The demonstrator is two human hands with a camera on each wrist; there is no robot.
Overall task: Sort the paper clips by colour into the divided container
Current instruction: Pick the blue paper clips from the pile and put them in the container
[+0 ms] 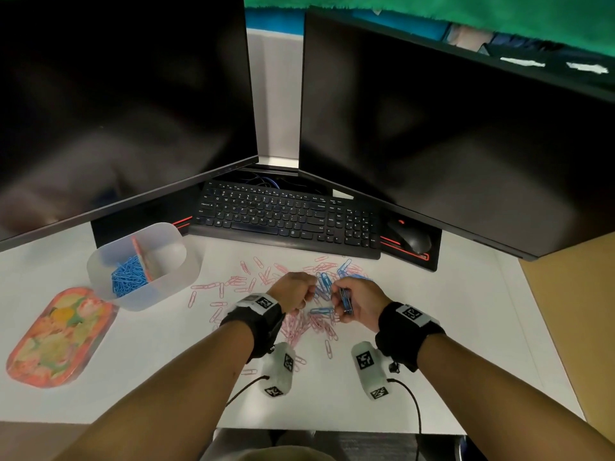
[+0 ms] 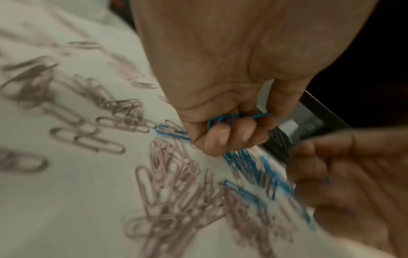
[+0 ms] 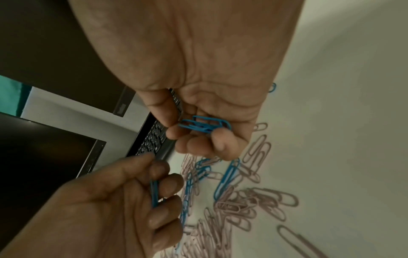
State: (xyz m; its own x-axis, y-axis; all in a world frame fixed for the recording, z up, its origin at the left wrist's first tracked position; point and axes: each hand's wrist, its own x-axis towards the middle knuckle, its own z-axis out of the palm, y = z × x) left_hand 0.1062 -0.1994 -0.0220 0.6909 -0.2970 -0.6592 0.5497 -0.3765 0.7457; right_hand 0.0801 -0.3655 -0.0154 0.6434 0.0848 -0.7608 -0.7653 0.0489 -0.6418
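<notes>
Pink paper clips [image 1: 301,322] and blue paper clips [image 1: 324,282] lie mixed on the white desk, in front of the keyboard. My left hand [image 1: 296,291] hovers over the pile, its curled fingers holding blue clips [image 2: 234,118]. Close to its right, my right hand [image 1: 354,301] grips a small bunch of blue clips [image 3: 204,125]. The translucent divided container [image 1: 143,266] stands at the left; its near-left compartment holds a heap of blue clips [image 1: 128,277], and the compartment past the pink divider looks empty.
A black keyboard [image 1: 286,217] and mouse [image 1: 411,237] lie behind the pile, under two dark monitors [image 1: 126,104]. The container's orange patterned lid [image 1: 58,337] lies at the front left. A brown surface [image 1: 572,314] borders the desk on the right.
</notes>
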